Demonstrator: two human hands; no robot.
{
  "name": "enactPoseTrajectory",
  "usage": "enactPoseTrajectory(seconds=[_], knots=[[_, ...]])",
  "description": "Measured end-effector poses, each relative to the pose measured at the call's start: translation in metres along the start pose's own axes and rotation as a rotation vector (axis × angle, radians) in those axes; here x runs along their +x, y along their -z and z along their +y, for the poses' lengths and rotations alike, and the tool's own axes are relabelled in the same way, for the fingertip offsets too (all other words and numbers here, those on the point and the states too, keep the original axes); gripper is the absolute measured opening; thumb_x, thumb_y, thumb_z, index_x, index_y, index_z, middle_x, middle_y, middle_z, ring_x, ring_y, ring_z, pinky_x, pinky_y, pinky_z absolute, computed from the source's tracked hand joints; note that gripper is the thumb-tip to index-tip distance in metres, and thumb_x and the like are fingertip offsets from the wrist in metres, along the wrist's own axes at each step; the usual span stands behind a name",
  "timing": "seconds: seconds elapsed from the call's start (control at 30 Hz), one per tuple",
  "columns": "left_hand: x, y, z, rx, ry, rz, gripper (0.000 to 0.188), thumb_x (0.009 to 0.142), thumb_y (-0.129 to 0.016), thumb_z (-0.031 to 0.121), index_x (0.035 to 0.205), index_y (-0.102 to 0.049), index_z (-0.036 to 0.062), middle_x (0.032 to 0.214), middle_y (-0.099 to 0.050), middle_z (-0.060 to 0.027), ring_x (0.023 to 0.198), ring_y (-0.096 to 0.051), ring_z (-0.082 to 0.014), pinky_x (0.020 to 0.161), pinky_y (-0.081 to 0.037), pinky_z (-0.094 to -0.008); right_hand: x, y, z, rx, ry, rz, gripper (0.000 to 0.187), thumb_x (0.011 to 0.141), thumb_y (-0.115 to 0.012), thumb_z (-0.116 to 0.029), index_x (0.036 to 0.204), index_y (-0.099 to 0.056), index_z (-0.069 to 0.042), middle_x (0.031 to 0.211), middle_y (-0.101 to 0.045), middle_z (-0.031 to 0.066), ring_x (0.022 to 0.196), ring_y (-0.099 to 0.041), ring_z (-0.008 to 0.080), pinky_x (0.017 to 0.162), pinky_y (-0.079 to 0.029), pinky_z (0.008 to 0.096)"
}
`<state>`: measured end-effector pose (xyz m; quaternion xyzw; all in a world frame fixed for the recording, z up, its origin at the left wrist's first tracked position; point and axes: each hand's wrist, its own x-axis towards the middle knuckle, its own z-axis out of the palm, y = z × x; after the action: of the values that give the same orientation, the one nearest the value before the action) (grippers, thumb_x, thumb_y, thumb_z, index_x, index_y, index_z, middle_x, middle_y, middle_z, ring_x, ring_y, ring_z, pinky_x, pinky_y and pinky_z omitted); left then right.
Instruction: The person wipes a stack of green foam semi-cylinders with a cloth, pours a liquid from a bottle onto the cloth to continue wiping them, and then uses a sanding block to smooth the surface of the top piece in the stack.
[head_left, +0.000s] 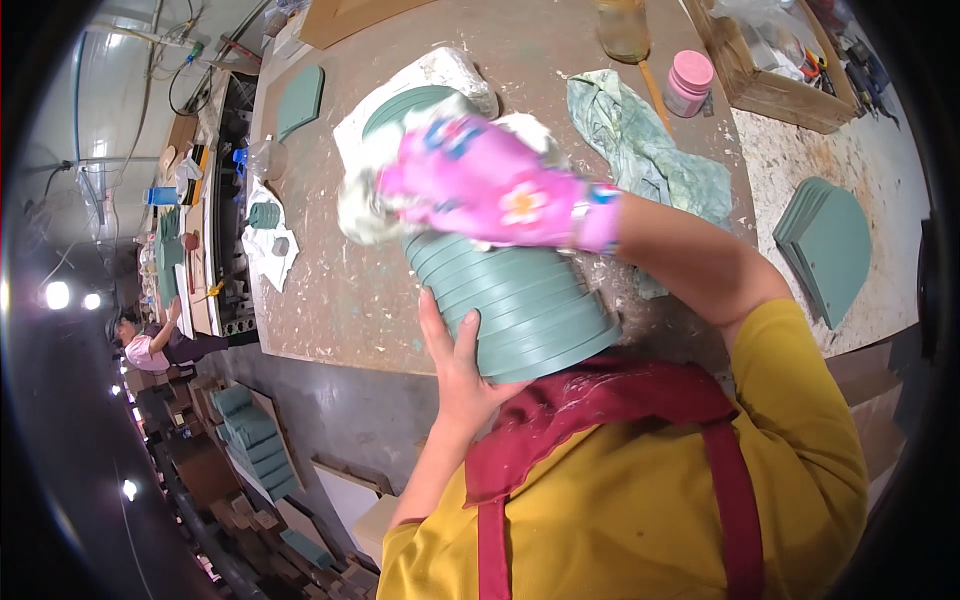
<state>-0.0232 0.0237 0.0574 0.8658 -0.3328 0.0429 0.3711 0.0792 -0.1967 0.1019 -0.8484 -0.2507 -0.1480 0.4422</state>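
A stack of flat green pieces (510, 300) with rounded edges lies across the table right in front of me, its layered edges facing up. My left hand (462, 370), bare, grips the near left end of the stack, with thumb and fingers against its side. Over the far part reaches my right hand (480, 190), in a pink floral glove and slightly blurred. It is closed on a white cloth (365, 210) that is pressed against the edges. Beyond it, the stack's far end shows green over a white wrapped bundle (440, 75); the glove hides the part between.
A stained green rag (640, 140), a pink jar (689, 82) and a murky jar (624, 30) stand at the far right, near a wooden box (770, 90) of tools. More green pieces (825, 245) are stacked on the right. At the left, a person (150, 345) is by another bench.
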Motion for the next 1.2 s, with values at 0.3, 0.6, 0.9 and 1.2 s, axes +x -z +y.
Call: enactPoseTrajectory(seconds=[0.3,0.6,0.9,1.2], knots=[[0.004,0.003,-0.008,0.056,-0.082,-0.089,0.098,0.069,-0.076,0.047,0.145,-0.021,0.0187,0.149,-0.003,-0.0308,0.135,-0.010,-0.0522,0.105,-0.018,-0.0619,-0.127,-0.020,0.077,0.109,-0.602,0.015,0.029,0.092,-0.053,-0.015,0.119,-0.053,-0.004,0.110,-0.061,0.0126,0.105,-0.058,0.0260,0.089,-0.048,0.0373],[0.018,0.046,0.009,0.166,-0.068,-0.321,0.091,0.065,-0.080,0.029,0.140,-0.033,0.0099,0.150,-0.011,-0.0268,0.135,-0.016,-0.0494,0.109,-0.020,-0.0545,-0.138,0.030,0.035,1.506,-0.490,0.720,0.043,0.096,-0.039,-0.010,0.138,-0.034,-0.001,0.130,-0.049,0.0131,0.116,-0.054,0.0237,0.100,-0.045,0.0368],[0.137,-0.004,0.057,-0.956,0.290,-0.248,0.035,0.088,-0.061,0.017,0.117,-0.052,-0.0019,0.098,-0.059,-0.0063,0.089,-0.053,-0.0131,0.077,-0.044,-0.0290,-0.116,0.041,-0.045,1.338,-0.406,0.693,0.038,0.094,-0.045,-0.011,0.131,-0.042,-0.003,0.125,-0.054,0.0125,0.112,-0.055,0.0224,0.099,-0.046,0.0374],[0.221,-0.026,0.030,-0.580,0.005,-0.321,0.029,0.088,-0.063,0.027,0.078,-0.056,0.0005,0.065,-0.053,-0.0007,0.061,-0.048,-0.0089,0.058,-0.043,-0.0273,-0.177,0.073,-0.034,-0.227,-0.435,0.835,0.011,0.087,-0.053,-0.005,0.096,-0.054,0.002,0.098,-0.057,0.0072,0.088,-0.052,0.0125,0.080,-0.041,0.0249]])
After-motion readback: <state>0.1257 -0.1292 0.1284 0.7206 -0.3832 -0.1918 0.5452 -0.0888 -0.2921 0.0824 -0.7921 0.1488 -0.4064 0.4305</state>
